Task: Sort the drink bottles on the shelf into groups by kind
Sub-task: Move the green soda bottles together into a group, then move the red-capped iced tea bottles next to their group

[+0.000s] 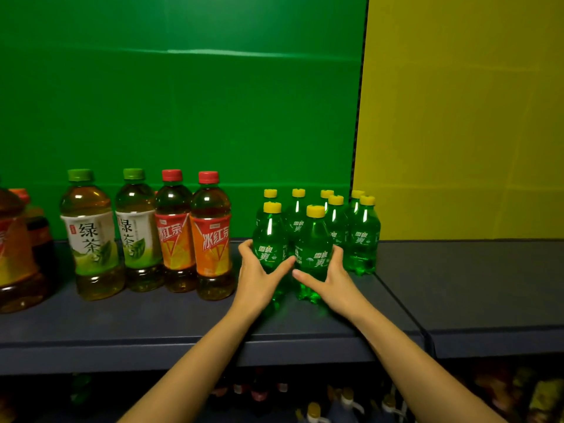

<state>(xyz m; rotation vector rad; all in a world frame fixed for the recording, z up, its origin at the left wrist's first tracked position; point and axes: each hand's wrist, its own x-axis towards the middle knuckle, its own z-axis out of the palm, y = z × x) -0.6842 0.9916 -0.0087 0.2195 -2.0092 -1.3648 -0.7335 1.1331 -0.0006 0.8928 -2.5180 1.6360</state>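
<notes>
Left hand point(259, 277) cupping one upright front green soda bottle point(270, 239), right hand point(331, 277) cupping its neighbour point(314, 248) — thumbs nearly meeting between, fingers wrapped outside.

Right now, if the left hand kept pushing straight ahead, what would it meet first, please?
The left hand already wraps the front-left green soda bottle. Pushed straight back, that bottle would probably meet the yellow-capped green bottle behind it first, though depth is hard to judge.
</notes>
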